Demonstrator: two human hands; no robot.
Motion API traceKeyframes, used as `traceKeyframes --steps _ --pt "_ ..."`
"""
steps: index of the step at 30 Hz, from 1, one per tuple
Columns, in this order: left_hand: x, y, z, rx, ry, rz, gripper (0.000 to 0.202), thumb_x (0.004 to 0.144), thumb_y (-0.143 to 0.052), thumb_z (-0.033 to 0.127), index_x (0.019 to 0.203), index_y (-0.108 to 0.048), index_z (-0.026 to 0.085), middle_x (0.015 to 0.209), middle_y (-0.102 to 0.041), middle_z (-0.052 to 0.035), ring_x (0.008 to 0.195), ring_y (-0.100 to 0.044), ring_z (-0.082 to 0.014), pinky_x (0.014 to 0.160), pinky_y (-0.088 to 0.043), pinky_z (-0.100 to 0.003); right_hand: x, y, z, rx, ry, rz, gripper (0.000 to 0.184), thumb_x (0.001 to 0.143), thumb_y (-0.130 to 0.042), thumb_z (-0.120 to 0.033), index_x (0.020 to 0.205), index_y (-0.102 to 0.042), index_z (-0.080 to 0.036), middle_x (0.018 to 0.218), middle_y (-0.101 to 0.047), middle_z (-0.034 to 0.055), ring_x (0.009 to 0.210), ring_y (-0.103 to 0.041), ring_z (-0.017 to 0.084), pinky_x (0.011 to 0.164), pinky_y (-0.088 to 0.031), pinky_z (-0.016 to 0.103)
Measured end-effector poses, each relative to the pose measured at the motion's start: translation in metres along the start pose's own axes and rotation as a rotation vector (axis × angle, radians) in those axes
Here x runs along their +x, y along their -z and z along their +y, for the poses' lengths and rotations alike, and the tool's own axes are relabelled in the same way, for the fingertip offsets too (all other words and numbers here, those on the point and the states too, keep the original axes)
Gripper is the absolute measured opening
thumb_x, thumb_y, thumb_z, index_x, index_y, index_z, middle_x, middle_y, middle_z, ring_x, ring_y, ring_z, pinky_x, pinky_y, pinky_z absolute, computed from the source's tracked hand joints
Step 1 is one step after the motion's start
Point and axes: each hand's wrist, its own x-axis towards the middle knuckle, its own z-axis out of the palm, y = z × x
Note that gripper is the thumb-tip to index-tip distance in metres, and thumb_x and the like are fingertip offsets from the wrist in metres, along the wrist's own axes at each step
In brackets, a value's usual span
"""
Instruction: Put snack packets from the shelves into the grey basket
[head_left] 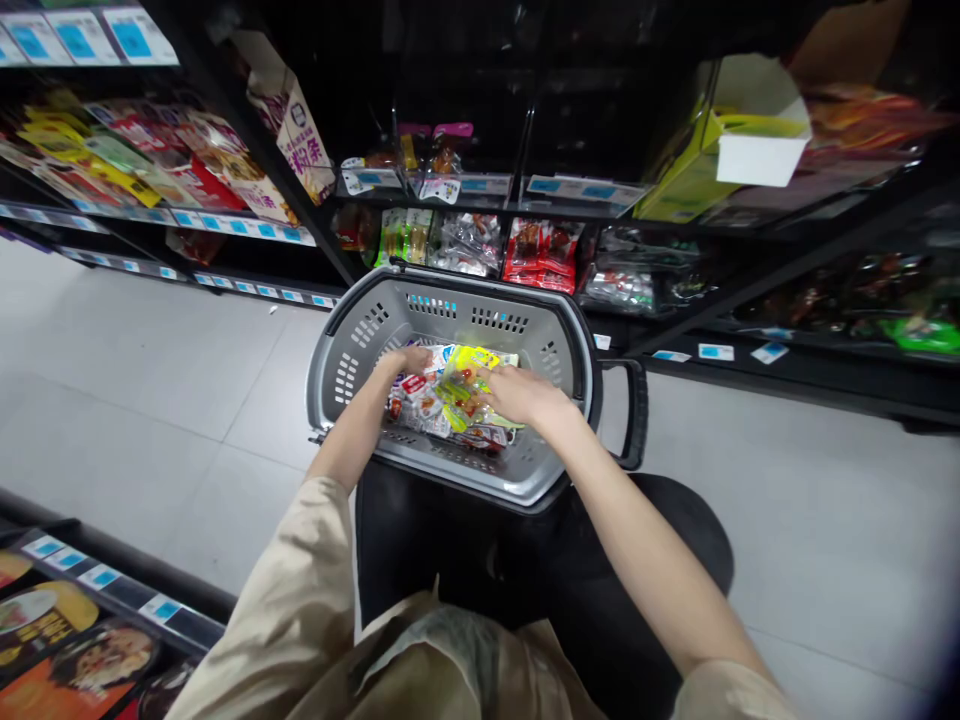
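A grey plastic shopping basket (559, 350) with slotted walls rests across my dark-clothed knees. Inside lies a pile of small snack packets (420, 400), mostly white and red. On the right of the pile is a yellow snack packet (459, 385), with a clear front showing brownish food. My right hand (521, 393) reaches in over the basket's right side, its fingers bent on the yellow packet's edge. At the left of the pile, my left hand (412, 358) touches the white packets with its fingers extended; the fingertips are partly hard to make out.
Black store shelves (480, 205) stand just beyond the basket, holding bagged snacks and a green-yellow carton (679, 160). Red snack packs (541, 255) sit on the low shelf. The basket's black handle (637, 415) sticks out rightward. Another display (97, 590) is at lower left, above grey floor tiles.
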Motion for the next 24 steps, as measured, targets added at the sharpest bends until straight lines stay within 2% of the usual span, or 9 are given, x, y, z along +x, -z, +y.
traceKeyframes --steps 3,6,10,12,14,16,18,21,24 --pt "-0.004 0.020 0.022 -0.247 -0.211 0.128 0.025 0.077 -0.071 0.021 0.100 -0.062 0.017 0.101 -0.071 -0.0040 0.090 -0.065 -0.0169 0.077 -0.049 -0.023 0.002 -0.003 0.001 -0.007 -0.015 0.066 0.049 0.100 -0.059 -0.032 0.145 -0.055 -0.013 0.135 -0.068 0.0215 0.125 -0.065 0.035 0.099 -0.052 0.044" --pt "-0.018 0.032 0.050 -0.733 -0.522 0.226 0.027 0.079 -0.074 0.028 0.094 -0.054 0.019 0.087 -0.063 0.0017 0.071 -0.058 -0.0106 0.064 -0.045 -0.021 0.006 -0.004 0.000 0.046 0.010 0.224 0.056 0.098 -0.064 -0.034 0.148 -0.050 -0.013 0.132 -0.069 0.0219 0.123 -0.065 0.035 0.098 -0.051 0.044" --pt "-0.039 0.039 0.078 -1.126 -0.710 0.340 0.044 0.074 -0.086 0.037 0.094 -0.051 0.019 0.087 -0.062 0.0026 0.072 -0.060 -0.0086 0.067 -0.048 -0.020 0.010 0.001 0.000 0.331 0.030 0.447 0.047 0.093 -0.070 -0.028 0.137 -0.056 -0.020 0.107 -0.077 0.0125 0.098 -0.073 0.030 0.084 -0.052 0.038" --pt "-0.045 0.042 0.084 -1.248 -0.728 0.405 0.048 0.074 -0.088 0.042 0.099 -0.054 0.019 0.094 -0.067 -0.0005 0.078 -0.064 -0.0098 0.069 -0.051 -0.020 0.012 0.003 0.002 0.492 0.043 0.595 0.036 0.091 -0.070 -0.025 0.125 -0.061 -0.023 0.099 -0.077 0.0061 0.089 -0.072 0.026 0.082 -0.051 0.037" --pt "-0.048 0.043 0.084 -1.333 -0.728 0.388 0.053 0.076 -0.086 0.048 0.109 -0.058 0.019 0.104 -0.071 -0.0048 0.085 -0.069 -0.0126 0.071 -0.054 -0.021 0.014 0.005 0.006 0.630 0.033 0.771 0.029 0.089 -0.070 -0.024 0.117 -0.062 -0.024 0.097 -0.076 0.0031 0.086 -0.071 0.023 0.082 -0.051 0.037" --pt "-0.049 0.043 0.082 -1.332 -0.732 0.274 0.060 0.073 -0.088 0.050 0.116 -0.062 0.019 0.109 -0.074 -0.0084 0.090 -0.072 -0.0161 0.074 -0.057 -0.024 0.016 0.005 0.010 0.750 -0.008 0.926 0.025 0.087 -0.070 -0.027 0.111 -0.061 -0.024 0.093 -0.073 0.0012 0.082 -0.069 0.021 0.079 -0.051 0.035" --pt "-0.050 0.040 0.080 -1.250 -0.720 0.144 0.060 0.067 -0.092 0.046 0.113 -0.068 0.016 0.104 -0.077 -0.0098 0.088 -0.074 -0.0183 0.076 -0.059 -0.028 0.020 0.004 0.014 0.851 -0.033 1.042 0.023 0.085 -0.071 -0.029 0.104 -0.060 -0.025 0.084 -0.069 -0.0015 0.074 -0.066 0.018 0.074 -0.051 0.033" --pt "-0.053 0.038 0.081 -1.135 -0.628 0.107 0.045 0.068 -0.092 0.041 0.096 -0.074 0.011 0.088 -0.080 -0.0092 0.075 -0.074 -0.0179 0.073 -0.061 -0.031 0.026 0.001 0.020 1.016 -0.041 1.121 0.025 0.083 -0.074 -0.034 0.097 -0.057 -0.025 0.074 -0.062 -0.0043 0.067 -0.061 0.015 0.068 -0.051 0.031" --pt "-0.053 0.038 0.084 -1.131 -0.540 0.239 0.040 0.068 -0.092 0.040 0.088 -0.076 0.009 0.080 -0.079 -0.0084 0.069 -0.073 -0.0168 0.068 -0.061 -0.029 0.030 -0.002 0.026 1.224 -0.033 1.101 0.032 0.080 -0.078 -0.040 0.098 -0.057 -0.024 0.076 -0.067 -0.0026 0.070 -0.064 0.016 0.068 -0.054 0.031"
